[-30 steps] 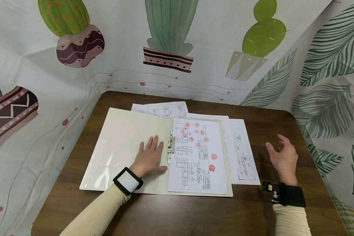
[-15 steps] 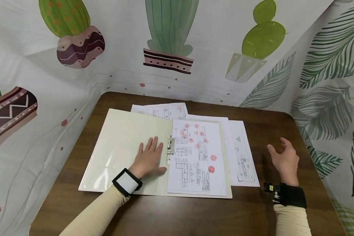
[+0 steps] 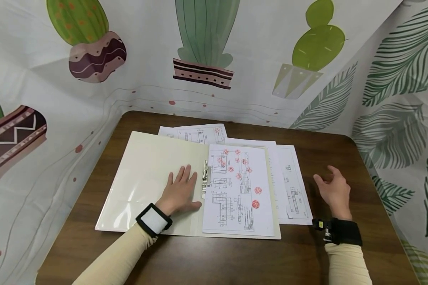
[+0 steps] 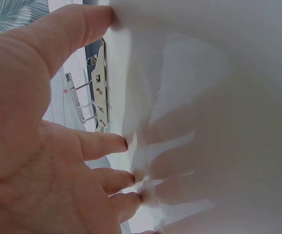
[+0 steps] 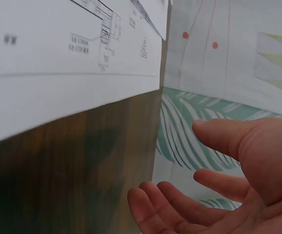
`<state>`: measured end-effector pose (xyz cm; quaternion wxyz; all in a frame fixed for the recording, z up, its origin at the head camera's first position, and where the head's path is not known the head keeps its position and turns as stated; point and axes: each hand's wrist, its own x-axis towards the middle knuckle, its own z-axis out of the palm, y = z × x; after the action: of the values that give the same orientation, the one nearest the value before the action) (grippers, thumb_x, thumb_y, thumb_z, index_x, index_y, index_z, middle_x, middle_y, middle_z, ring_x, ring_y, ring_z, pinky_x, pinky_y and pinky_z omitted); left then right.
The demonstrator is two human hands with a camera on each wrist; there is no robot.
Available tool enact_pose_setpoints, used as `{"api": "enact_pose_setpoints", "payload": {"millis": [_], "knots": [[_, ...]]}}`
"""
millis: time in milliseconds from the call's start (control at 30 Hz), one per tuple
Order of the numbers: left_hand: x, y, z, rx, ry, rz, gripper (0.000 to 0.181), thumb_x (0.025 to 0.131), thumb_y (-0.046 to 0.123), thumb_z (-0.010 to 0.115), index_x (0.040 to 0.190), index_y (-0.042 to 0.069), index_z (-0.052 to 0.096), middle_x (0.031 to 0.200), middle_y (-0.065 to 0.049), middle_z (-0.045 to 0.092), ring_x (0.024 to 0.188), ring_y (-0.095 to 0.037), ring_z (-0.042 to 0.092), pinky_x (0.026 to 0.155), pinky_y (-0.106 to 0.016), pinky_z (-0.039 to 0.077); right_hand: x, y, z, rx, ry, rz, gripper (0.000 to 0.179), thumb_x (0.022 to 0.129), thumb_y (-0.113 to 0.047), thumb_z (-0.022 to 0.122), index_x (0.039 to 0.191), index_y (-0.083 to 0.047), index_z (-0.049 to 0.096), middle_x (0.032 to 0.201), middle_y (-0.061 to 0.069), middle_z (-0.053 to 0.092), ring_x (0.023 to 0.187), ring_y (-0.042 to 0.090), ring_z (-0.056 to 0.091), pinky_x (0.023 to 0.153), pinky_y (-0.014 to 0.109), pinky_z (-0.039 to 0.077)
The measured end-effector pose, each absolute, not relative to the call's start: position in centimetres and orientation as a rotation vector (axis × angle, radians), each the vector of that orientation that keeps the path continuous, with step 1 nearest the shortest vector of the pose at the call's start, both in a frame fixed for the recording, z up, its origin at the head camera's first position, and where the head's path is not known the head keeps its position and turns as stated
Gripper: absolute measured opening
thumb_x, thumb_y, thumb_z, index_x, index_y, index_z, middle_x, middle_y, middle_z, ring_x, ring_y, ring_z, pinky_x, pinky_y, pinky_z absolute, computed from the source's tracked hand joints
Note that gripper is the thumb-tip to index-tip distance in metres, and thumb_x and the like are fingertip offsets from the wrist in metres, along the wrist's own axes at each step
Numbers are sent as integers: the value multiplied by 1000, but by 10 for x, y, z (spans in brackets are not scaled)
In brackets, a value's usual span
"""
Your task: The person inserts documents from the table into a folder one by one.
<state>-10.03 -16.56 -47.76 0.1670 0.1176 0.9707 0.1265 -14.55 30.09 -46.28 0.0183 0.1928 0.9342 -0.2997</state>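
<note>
Glossy cream, an open ring binder (image 3: 146,166) lies on the wood-grain table (image 3: 221,261), the left hand (image 3: 178,194) resting on its cover, fingers spread. Right of its metal clip (image 3: 205,180) lies a red-stamped technical drawing (image 3: 240,190), lettering illegible; loose sheets (image 3: 295,182) run partly hidden beneath the binder, and beyond, the right hand (image 3: 336,194) hovers empty, thumb and bent fingers apart.

Plain cream sleeves (image 3: 347,263) wrinkle near the cuffs. The left wristband (image 3: 161,213) is black, framing a rectangular white panel (image 3: 154,221); the right wristband (image 3: 346,231), broad and black, carries a small dark device (image 3: 316,224) bearing a yellow marking (image 3: 321,224).
</note>
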Motion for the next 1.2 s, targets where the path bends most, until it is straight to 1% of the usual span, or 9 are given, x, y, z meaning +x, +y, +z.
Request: {"api": "enact_pose_setpoints", "payload": {"millis": [100,233,600,933,1200], "knots": [[-100,-165,-477,333,2761,351,104,83,51,79,160,0,30,169,-26,10,156,-42,6,121,-66,8,-148,297,-466,589,2890,-931,71,105,-33,56,162,-3,25,146,35,48,124,50,56,94,62,49],[-101,-166,-477,335,2763,351,104,84,51,79,160,0,31,169,-26,10,156,-43,7,121,-67,8,-152,290,-468,582,2865,-924,72,104,-31,57,162,-2,24,147,35,47,125,50,55,95,61,49],[-101,-166,-478,336,2765,368,103,84,50,80,159,-1,31,168,-26,11,156,-43,7,121,-67,8,-156,272,-474,516,2815,-902,70,104,-26,58,160,0,26,145,37,48,125,53,55,100,65,46],[-101,-165,-477,332,2774,373,103,83,50,80,159,-1,32,168,-26,11,156,-43,8,121,-67,8,-157,261,-473,506,2826,-912,67,104,-23,59,159,1,30,143,37,50,121,52,57,98,63,47],[-101,-165,-478,331,2768,365,103,84,50,79,160,-1,31,168,-26,11,156,-43,8,120,-67,9,-156,260,-475,498,2826,-912,67,104,-24,59,158,2,31,141,38,51,119,52,59,97,62,47]]}}
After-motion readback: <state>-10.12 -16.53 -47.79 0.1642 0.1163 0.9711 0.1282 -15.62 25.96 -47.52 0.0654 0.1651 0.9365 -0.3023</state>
